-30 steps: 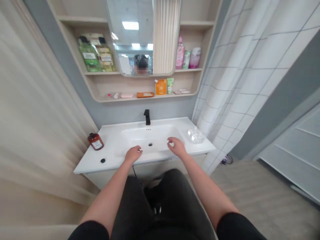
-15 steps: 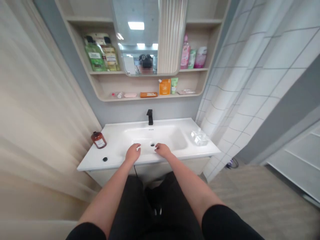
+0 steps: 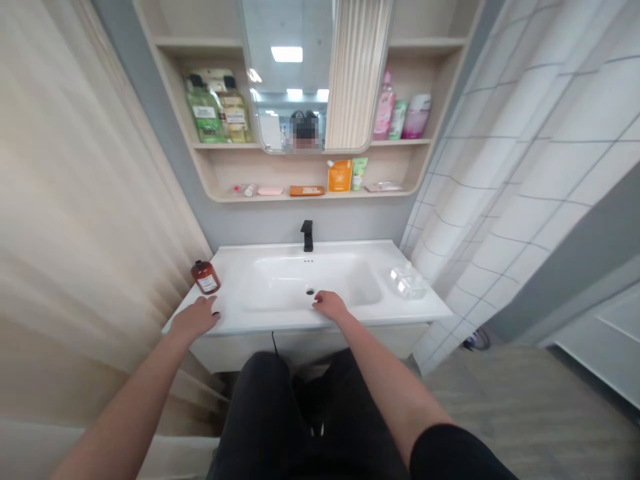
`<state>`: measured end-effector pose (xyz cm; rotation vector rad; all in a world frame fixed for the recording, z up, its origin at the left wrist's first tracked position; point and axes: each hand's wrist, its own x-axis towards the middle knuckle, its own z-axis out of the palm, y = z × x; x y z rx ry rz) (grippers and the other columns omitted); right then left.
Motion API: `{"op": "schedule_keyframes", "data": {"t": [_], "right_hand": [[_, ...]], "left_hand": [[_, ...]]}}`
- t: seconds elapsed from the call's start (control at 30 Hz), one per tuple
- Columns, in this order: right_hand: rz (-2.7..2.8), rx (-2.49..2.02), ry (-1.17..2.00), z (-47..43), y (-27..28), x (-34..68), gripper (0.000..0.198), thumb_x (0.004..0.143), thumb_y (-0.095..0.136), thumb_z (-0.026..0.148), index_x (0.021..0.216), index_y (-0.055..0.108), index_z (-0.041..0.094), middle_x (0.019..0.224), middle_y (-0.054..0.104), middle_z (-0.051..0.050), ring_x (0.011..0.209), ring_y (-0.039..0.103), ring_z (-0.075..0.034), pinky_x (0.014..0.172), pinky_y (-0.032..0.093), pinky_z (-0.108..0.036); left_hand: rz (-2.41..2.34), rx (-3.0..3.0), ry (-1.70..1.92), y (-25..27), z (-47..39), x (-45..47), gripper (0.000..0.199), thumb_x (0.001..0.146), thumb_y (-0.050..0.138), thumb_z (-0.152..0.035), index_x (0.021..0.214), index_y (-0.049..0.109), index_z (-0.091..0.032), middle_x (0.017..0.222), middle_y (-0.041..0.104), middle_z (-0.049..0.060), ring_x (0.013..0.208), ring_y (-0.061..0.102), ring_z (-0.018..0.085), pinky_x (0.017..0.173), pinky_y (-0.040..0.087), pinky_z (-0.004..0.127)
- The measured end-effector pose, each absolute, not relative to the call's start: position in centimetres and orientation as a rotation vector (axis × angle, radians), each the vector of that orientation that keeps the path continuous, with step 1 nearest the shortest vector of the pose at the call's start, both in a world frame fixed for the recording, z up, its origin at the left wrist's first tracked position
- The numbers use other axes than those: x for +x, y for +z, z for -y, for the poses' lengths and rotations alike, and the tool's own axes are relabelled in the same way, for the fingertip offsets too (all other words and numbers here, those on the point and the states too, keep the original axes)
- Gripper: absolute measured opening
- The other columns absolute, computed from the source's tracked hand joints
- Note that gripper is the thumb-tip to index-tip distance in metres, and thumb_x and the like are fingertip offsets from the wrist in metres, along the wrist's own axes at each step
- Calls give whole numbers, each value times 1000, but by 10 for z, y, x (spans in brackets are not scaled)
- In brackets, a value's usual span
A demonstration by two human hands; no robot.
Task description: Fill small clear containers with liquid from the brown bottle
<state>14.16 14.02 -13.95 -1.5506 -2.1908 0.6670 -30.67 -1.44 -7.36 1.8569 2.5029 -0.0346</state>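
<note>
My left hand (image 3: 197, 318) reaches over the left side of the white countertop, fingers apart around a small round black disc (image 3: 216, 314), perhaps a drain stopper. Whether the fingertips touch the disc I cannot tell. Just beyond this hand stands a brown bottle (image 3: 205, 278) with a white label. My right hand (image 3: 331, 305) hovers over the front of the white sink basin (image 3: 350, 280), close to the drain hole (image 3: 310, 291). Its fingers are loosely bent and slightly apart, with nothing seen in them.
A black faucet (image 3: 307, 237) rises behind the basin. Clear containers (image 3: 407, 281) stand on the right of the counter. Above hangs a shelf cabinet (image 3: 225, 198) with a mirror (image 3: 290, 73), several bottles, an orange pouch (image 3: 340, 176) and a green tube (image 3: 359, 173). Curtains flank both sides.
My left hand has moved left, from over the basin to the black disc near the brown bottle. My right hand stays by the drain. The view has shifted slightly.
</note>
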Motion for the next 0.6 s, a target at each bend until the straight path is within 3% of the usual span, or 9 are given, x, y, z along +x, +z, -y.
{"op": "schedule_keyframes", "data": {"t": [0.13, 0.3, 0.43, 0.6], "right_hand": [[2150, -1531, 692, -136, -136, 145, 21, 86, 77, 27, 105, 85, 29, 107, 85, -5, 104, 78, -31, 89, 57, -37], [2134, -1537, 721, -129, -127, 147, 22, 91, 75, 27, 111, 84, 27, 112, 85, -6, 109, 78, -30, 93, 56, -36], [2154, -1577, 712, -124, -120, 146, 23, 94, 74, 28, 115, 83, 25, 115, 85, -5, 111, 78, -26, 94, 56, -32], [2172, -1580, 700, -123, -117, 146, 24, 96, 74, 29, 118, 83, 24, 117, 85, -6, 113, 78, -26, 95, 55, -31]], "left_hand": [[-2444, 1861, -10, -82, 7, -307, 50, 93, 55, -35, 138, 72, -20, 135, 75, 17, 125, 72, 34, 110, 54, 41], [-2398, 1930, -33, -89, 1, -312, 33, 89, 54, -24, 108, 81, -21, 118, 81, 17, 114, 75, 35, 106, 56, 43], [-2360, 2002, -52, -95, 2, -321, 37, 92, 51, -24, 110, 82, -17, 119, 81, 20, 114, 75, 36, 106, 55, 44], [-2319, 1983, 0, -92, 0, -327, 37, 87, 55, -24, 111, 83, -20, 122, 83, 15, 117, 76, 35, 107, 55, 41]]}}
